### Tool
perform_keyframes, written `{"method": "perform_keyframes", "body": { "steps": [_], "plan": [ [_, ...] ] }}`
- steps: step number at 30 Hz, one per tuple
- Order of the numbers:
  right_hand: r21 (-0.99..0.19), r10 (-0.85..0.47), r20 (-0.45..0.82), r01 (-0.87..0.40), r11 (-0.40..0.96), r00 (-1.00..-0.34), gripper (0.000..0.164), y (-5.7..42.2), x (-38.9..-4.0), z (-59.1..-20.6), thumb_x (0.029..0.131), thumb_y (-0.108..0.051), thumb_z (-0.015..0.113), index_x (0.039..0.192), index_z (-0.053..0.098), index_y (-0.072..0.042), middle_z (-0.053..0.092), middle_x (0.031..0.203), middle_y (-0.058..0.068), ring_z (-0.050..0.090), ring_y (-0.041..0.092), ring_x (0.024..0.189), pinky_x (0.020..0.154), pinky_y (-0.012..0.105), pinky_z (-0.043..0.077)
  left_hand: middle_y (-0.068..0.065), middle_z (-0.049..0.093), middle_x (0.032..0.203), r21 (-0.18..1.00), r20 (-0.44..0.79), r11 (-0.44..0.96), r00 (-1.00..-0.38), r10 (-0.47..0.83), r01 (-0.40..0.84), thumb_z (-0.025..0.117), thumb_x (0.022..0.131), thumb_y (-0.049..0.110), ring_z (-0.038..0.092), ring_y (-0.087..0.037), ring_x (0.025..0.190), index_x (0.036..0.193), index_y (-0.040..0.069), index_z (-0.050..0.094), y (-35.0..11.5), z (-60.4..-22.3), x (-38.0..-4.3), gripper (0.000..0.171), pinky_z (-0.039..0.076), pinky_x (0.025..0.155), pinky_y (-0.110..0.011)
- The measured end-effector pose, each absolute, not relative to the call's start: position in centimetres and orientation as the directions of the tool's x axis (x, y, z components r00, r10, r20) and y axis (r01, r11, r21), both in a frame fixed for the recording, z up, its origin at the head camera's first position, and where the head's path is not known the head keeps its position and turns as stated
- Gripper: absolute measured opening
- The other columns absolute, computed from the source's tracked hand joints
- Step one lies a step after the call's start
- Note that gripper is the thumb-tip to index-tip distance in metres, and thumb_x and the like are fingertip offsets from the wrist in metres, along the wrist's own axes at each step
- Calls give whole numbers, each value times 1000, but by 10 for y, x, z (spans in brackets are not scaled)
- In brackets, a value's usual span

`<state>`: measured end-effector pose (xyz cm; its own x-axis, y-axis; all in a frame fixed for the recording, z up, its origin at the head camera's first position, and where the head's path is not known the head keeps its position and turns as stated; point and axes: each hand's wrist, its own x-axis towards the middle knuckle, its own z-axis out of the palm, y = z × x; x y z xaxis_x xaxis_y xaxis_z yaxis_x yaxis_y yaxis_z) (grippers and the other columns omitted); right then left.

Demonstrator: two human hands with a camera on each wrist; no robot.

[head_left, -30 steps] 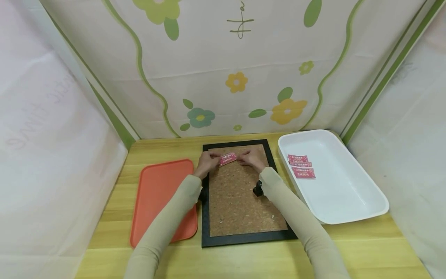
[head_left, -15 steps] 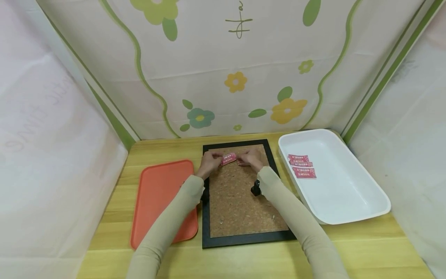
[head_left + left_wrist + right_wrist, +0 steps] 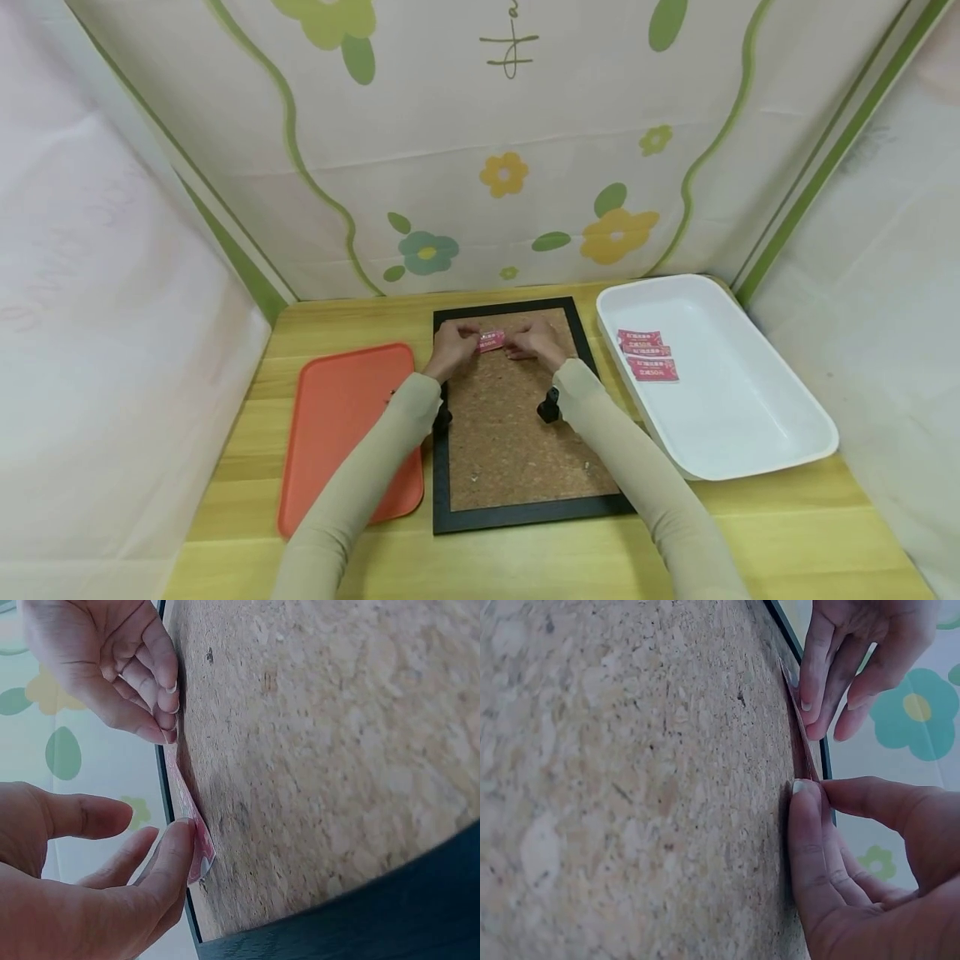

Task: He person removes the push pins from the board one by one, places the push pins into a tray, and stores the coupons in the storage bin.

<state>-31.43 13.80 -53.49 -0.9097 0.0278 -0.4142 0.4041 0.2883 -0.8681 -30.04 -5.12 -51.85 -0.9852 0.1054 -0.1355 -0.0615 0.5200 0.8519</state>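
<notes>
A small pink coupon (image 3: 491, 340) with white print lies near the top of the cork board (image 3: 525, 425), between both hands. My right hand (image 3: 534, 340) pinches its right end between thumb and fingertips, plain in the right wrist view, where the coupon (image 3: 801, 727) appears edge-on and slightly raised from the cork. At the other end, my left hand (image 3: 455, 346) touches the coupon with its fingertips. The left wrist view shows the left thumb (image 3: 94, 816) held away from the coupon (image 3: 201, 851), whose near corner stands a little off the board.
The board has a black frame (image 3: 442, 483). A red tray (image 3: 345, 417) lies to its left, partly under the left sleeve. On the right stands a white basin (image 3: 738, 392) holding several pink coupons (image 3: 651, 369). Two small shiny bits sit low on the cork. A flowered curtain hangs behind.
The coupon has turned closer to level. My left fingers have slid inward over its left end, covering more of it. The right hand has barely moved.
</notes>
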Motion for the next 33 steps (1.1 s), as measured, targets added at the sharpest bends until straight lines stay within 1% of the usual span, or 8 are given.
{"method": "perform_keyframes", "body": {
  "steps": [6,11,15,19,23,27,30,33],
  "plan": [
    [-852,32,-430,417,316,-902,22,137,-315,-531,102,-13,65,110,80,0,79,96,13,77,14,74,71,26,63,-16,72,128,849,-148,524,-983,107,-70,60,104,16,67,-30,115,131,2,71,-50,-516,-302,32,56,87,-37],
    [-854,19,-434,418,309,-901,24,136,-315,-532,103,-14,63,115,77,2,80,98,15,76,13,71,69,25,63,-16,72,125,837,-158,541,-983,95,-82,60,103,16,68,-29,112,129,4,72,-49,-518,-307,31,56,84,-36],
    [-860,21,-434,421,288,-901,25,135,-317,-533,103,-12,63,119,75,4,80,96,16,75,13,69,67,25,63,-16,71,124,824,-170,558,-982,85,-94,60,104,18,67,-28,110,128,5,73,-48,-520,-309,30,56,83,-36],
    [-861,19,-445,433,267,-895,25,136,-317,-533,104,-15,64,118,75,3,78,94,13,75,13,70,68,25,63,-15,71,125,828,-193,548,-977,90,-113,61,104,18,68,-29,110,128,5,72,-49,-519,-311,29,58,85,-39],
    [-853,22,-453,441,279,-891,26,136,-318,-533,105,-20,63,114,76,1,77,96,11,74,12,73,68,24,62,-16,70,127,834,-204,538,-974,96,-121,61,105,17,68,-31,111,129,5,72,-49,-519,-312,30,58,88,-41],
    [-847,31,-452,440,299,-891,26,135,-318,-533,106,-21,61,113,76,0,77,101,12,75,12,76,69,23,62,-16,70,130,832,-201,543,-974,105,-114,62,104,17,68,-31,112,129,4,72,-50,-520,-315,30,58,87,-39],
    [-848,28,-453,440,294,-891,26,135,-318,-532,106,-21,61,113,76,-1,77,103,12,75,13,78,70,24,62,-15,71,129,831,-199,546,-972,122,-102,62,104,16,68,-30,112,129,5,72,-51,-521,-316,29,57,84,-36],
    [-852,17,-455,441,283,-890,25,135,-317,-531,105,-21,62,113,76,-1,77,104,12,75,13,80,72,24,63,-16,71,127,832,-195,548,-971,139,-89,61,104,12,69,-31,112,129,5,71,-52,-523,-318,28,57,83,-37]
  ]
}}
